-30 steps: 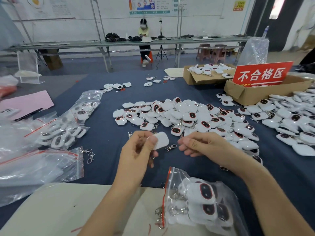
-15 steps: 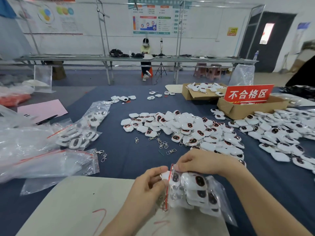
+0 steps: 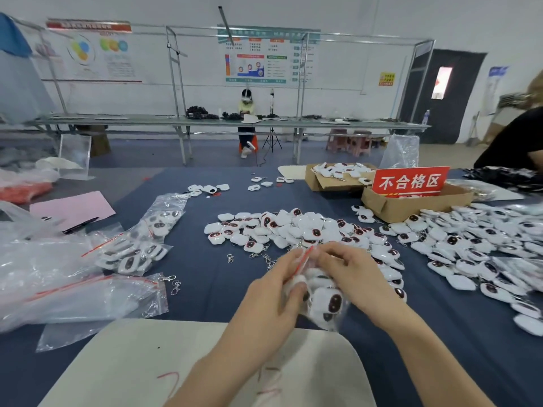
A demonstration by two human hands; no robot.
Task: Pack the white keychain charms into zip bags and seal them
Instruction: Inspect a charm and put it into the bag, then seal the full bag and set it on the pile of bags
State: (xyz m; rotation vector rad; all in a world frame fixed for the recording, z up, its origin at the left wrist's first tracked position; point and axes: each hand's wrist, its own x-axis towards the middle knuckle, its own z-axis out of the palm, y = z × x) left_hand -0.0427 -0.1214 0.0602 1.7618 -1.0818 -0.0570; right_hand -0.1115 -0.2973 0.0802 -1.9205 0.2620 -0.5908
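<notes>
The bag (image 3: 338, 320), stuffed with white charms (image 3: 333, 302), is held up on the near side of the pile (image 3: 293, 227), between both hands. The left hand (image 3: 273, 298) grips the bag's left side, fingers curled round it and thumb pressed on the plastic. The right hand (image 3: 352, 277) pinches the top by the red strip (image 3: 305, 257), fingers bent over the mouth. Blur hides whether the strip is closed.

Left of the pile lie filled bags (image 3: 132, 254), red strips showing. Further left and nearer, empty bags (image 3: 73, 295) lie flat and overlapping. A few loose clasps (image 3: 173, 283) lie at their edge, toward the pile. Right of the pile, a wider spread (image 3: 484, 245) of charms runs to the frame's edge. Behind the pile and to its right stands a box (image 3: 411, 207) with a red sign (image 3: 410, 182) propped in it. Nearer than the pile, under the forearms, a beige board (image 3: 147, 362) lies on the blue table (image 3: 205, 289).
</notes>
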